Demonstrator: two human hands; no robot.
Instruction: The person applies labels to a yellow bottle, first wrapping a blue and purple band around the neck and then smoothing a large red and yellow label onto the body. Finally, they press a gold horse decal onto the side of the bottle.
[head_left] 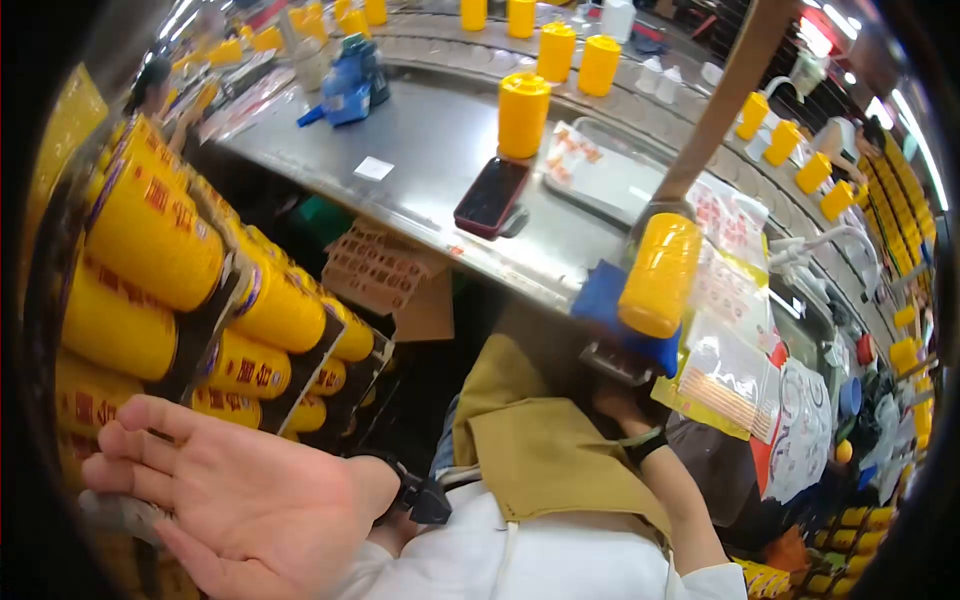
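My left hand point(250, 490) is raised at the lower left, palm up and fingers stretched out, with nothing on the palm. A translucent item point(120, 512) shows beside its fingers, too unclear to name. Stacked yellow canisters point(155, 235) with red lettering stand behind it. My right hand point(615, 400) is low at the table's front edge, its fingers hidden under or behind a dark, shiny object point(617, 362). Just above are a blue cloth point(600, 295) and a yellow container point(662, 270). Whether that hand holds anything cannot be seen.
A phone point(492, 197) and a yellow canister point(523, 115) sit on the metal table point(420, 130). Blue bottles point(347, 90) stand farther back. Label sheets point(725, 290) lie at right, below an upright post point(725, 100). Behind runs a conveyor with canisters. Two people are farther off.
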